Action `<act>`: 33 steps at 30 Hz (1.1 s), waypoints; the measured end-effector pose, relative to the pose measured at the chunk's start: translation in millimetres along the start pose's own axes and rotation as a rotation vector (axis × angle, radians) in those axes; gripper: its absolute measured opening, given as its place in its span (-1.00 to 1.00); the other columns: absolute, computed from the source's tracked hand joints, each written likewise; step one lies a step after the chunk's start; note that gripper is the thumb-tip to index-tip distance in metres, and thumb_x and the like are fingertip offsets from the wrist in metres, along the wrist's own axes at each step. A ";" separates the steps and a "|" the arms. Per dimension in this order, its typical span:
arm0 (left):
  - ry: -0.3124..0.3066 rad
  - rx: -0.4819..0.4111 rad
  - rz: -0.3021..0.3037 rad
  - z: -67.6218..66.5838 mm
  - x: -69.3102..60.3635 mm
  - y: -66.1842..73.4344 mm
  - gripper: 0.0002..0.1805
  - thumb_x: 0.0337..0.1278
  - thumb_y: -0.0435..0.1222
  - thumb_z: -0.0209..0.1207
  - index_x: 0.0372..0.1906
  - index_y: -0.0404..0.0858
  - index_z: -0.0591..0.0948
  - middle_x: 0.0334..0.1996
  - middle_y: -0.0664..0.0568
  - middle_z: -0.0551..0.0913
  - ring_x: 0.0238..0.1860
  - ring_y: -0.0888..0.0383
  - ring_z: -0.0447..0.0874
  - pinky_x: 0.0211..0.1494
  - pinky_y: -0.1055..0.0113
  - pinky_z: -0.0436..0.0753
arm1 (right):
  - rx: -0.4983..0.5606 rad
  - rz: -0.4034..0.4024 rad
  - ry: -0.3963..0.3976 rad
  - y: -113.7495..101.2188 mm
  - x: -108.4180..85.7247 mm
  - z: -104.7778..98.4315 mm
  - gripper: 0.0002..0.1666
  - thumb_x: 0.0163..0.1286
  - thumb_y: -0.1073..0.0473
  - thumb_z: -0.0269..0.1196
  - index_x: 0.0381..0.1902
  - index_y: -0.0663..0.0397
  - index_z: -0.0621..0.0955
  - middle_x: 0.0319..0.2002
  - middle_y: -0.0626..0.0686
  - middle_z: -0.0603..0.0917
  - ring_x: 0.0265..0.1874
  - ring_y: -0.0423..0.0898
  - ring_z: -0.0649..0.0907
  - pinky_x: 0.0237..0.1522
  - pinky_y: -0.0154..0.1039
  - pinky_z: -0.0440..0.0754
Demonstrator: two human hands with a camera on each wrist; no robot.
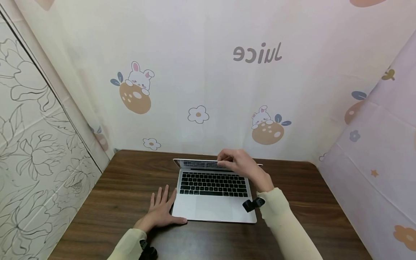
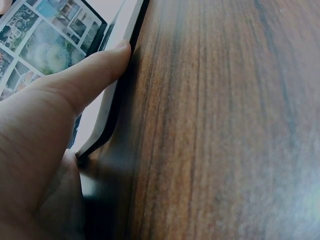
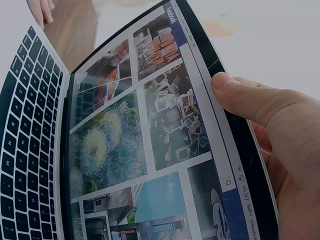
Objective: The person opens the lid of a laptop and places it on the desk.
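A silver laptop [image 1: 214,209] with black keys stands on the wooden table, its lid raised. Its lit screen [image 3: 120,130] shows a grid of pictures, seen at a steep angle in the head view. At the lid's top edge my right hand [image 1: 240,164] pinches the rim, thumb on the screen side and curled fingers behind. My left hand [image 1: 160,211] lies with spread, straight fingers by the laptop's front left corner. Its thumb [image 2: 100,67] rests along the front edge of the base. The backs of the right fingers' tips are partly hidden behind the lid.
The brown wooden table [image 1: 113,202] extends around the laptop. A pale curtain [image 1: 201,54] printed with rabbits, fruit and flowers hangs right behind it, and a flower-patterned panel [image 1: 39,155] stands at the left. Black wrist cameras [image 1: 253,204] sit on both cuffs.
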State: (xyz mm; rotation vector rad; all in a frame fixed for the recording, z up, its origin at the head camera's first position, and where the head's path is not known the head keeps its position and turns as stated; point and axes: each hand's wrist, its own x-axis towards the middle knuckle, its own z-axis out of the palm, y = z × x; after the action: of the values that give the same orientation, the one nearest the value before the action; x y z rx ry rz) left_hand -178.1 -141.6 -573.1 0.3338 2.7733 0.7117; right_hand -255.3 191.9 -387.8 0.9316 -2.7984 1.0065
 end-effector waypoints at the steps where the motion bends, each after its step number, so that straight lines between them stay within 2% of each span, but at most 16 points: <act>1: -0.004 0.005 -0.002 0.4 0.4 -0.5 0.51 -0.36 0.62 0.27 0.69 -0.04 -0.06 0.68 -0.20 -0.36 0.65 -0.29 -0.53 0.58 -0.30 -0.50 | -0.001 -0.002 0.001 0.1 0.4 -0.2 -0.88 0.49 0.00 0.31 -0.17 -0.14 0.70 -0.18 -0.14 0.78 -0.24 -0.22 0.74 -0.16 -0.18 0.73; 5: -0.001 0.023 -0.006 2.8 2.4 -2.5 0.51 -0.36 0.63 0.25 0.69 -0.01 -0.08 0.68 -0.18 -0.37 0.66 -0.27 -0.53 0.58 -0.29 -0.50 | -0.013 -0.014 0.011 0.7 2.0 -1.2 -0.94 0.49 0.05 0.32 -0.18 -0.16 0.70 -0.16 -0.12 0.78 -0.22 -0.21 0.74 -0.16 -0.18 0.73; 18: 0.010 0.031 -0.005 4.3 3.3 -3.1 0.50 -0.35 0.62 0.27 0.69 0.00 -0.08 0.67 -0.13 -0.38 0.66 -0.26 -0.52 0.58 -0.29 -0.50 | 0.027 -0.005 0.001 3.1 7.3 -3.8 -0.83 0.48 -0.02 0.32 -0.18 -0.07 0.69 -0.18 -0.10 0.78 -0.29 -0.21 0.73 -0.25 -0.24 0.71; 26: 0.008 0.028 -0.008 3.9 2.9 -3.8 0.50 -0.35 0.62 0.26 0.69 0.01 -0.09 0.67 -0.12 -0.39 0.66 -0.25 -0.53 0.58 -0.29 -0.50 | 0.008 -0.025 0.016 4.1 12.9 -4.7 -0.95 0.46 0.08 0.34 -0.23 -0.12 0.68 -0.24 -0.12 0.77 -0.35 -0.22 0.68 -0.27 -0.23 0.66; 33: 0.008 0.023 -0.013 3.9 2.2 -2.1 0.51 -0.36 0.62 0.28 0.69 0.00 -0.07 0.67 -0.14 -0.39 0.66 -0.26 -0.53 0.58 -0.29 -0.51 | 0.010 -0.027 0.035 0.7 17.3 -5.9 -0.94 0.45 0.15 0.35 -0.26 -0.08 0.66 -0.29 0.03 0.78 -0.40 -0.17 0.61 -0.29 -0.21 0.60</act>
State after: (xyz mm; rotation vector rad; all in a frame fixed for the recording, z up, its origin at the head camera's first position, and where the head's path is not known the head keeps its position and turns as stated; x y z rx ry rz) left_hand -179.3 -141.1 -577.9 0.3180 2.7904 0.6799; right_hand -270.8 186.6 -379.8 0.9409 -2.7478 1.0242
